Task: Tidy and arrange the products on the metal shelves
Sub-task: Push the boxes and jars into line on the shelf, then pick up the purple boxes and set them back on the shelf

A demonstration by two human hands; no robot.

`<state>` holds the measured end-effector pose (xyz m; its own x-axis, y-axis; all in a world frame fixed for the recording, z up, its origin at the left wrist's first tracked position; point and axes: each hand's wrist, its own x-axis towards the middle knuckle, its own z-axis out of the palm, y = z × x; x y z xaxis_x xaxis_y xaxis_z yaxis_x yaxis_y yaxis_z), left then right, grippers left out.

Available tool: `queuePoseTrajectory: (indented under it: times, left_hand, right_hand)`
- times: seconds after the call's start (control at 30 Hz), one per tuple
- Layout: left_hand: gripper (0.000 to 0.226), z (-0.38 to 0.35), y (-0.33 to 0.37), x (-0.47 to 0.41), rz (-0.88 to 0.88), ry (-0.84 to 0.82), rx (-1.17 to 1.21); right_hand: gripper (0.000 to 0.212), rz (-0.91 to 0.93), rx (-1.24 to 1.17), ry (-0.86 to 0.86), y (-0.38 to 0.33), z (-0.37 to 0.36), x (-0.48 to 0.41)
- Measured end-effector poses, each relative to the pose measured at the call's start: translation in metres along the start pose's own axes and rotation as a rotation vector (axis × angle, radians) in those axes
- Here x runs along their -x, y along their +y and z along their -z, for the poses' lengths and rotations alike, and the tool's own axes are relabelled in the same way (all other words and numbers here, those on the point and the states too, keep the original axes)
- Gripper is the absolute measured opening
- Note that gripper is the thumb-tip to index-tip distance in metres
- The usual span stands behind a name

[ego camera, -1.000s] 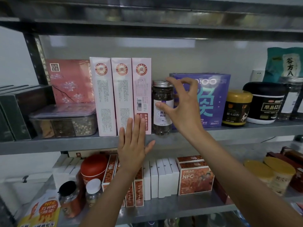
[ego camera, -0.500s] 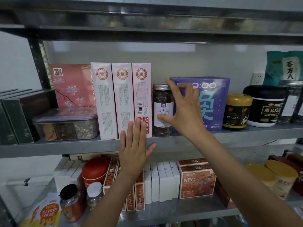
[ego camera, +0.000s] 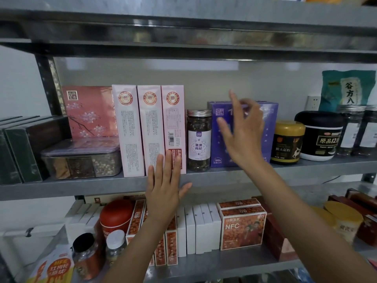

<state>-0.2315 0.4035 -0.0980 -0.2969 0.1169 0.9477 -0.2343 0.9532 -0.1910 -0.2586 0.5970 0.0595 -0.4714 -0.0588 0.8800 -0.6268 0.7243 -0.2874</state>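
Note:
A clear jar (ego camera: pixel 199 139) with a silver lid and white label stands upright on the middle metal shelf (ego camera: pixel 224 176), between three tall pale pink boxes (ego camera: pixel 150 127) and a purple box (ego camera: pixel 269 131). My right hand (ego camera: pixel 242 133) hovers in front of the purple box, just right of the jar, fingers loosely spread and blurred, holding nothing. My left hand (ego camera: pixel 165 184) lies flat with straight fingers against the lower front of the rightmost pink box and the shelf edge.
Left on the shelf: a pink blossom box (ego camera: pixel 89 111), a clear lidded container (ego camera: pixel 81 160), dark boxes (ego camera: pixel 22 148). Right: a yellow-lidded jar (ego camera: pixel 287 141), a black tub (ego camera: pixel 320 135), a green bag (ego camera: pixel 346 88). The lower shelf holds white boxes (ego camera: pixel 197 229), NFC boxes (ego camera: pixel 242 227), a red canister (ego camera: pixel 116 217).
My right hand let go of the jar and moved right and up, off it. The jar now stands free with its label facing front. My left hand stayed put.

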Motion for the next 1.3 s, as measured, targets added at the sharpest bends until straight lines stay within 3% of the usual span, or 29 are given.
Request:
queuePoseTrajectory:
  times: [0.1,0.23,0.47,0.67,0.83,1.0,1.13,1.3]
  left_hand:
    - [0.078,0.002,0.0,-0.001,0.001,-0.016,0.009]
    - [0.077,0.004,0.0,-0.001,0.002,-0.05,0.012]
    - [0.079,0.011,0.0,-0.002,0.009,-0.11,0.029]
    - [0.081,0.025,0.001,-0.004,0.017,-0.212,0.101]
    - [0.082,0.041,0.008,-0.008,0.067,-0.265,0.224]
    - [0.082,0.063,0.028,-0.019,0.176,-0.201,0.399]
    - [0.081,0.088,0.048,-0.038,0.233,-0.165,0.736]
    - [0.085,0.107,0.064,-0.05,0.202,-0.261,1.149]
  right_hand:
    - [0.053,-0.02,0.074,0.101,0.023,0.01,-0.017]
    - [0.041,0.016,0.251,0.013,0.051,0.008,-0.023]
    - [0.04,0.009,0.172,0.042,0.053,0.021,-0.008]
    - [0.048,0.077,0.17,0.001,0.059,0.056,0.006]
    - [0.083,0.174,0.104,-0.077,0.068,0.086,0.013]
    - [0.074,0.328,0.092,0.058,0.073,0.09,0.033]
    - [0.073,0.389,0.078,0.162,0.069,0.099,0.046]
    - [0.074,0.32,-0.046,0.099,0.066,0.113,0.065]
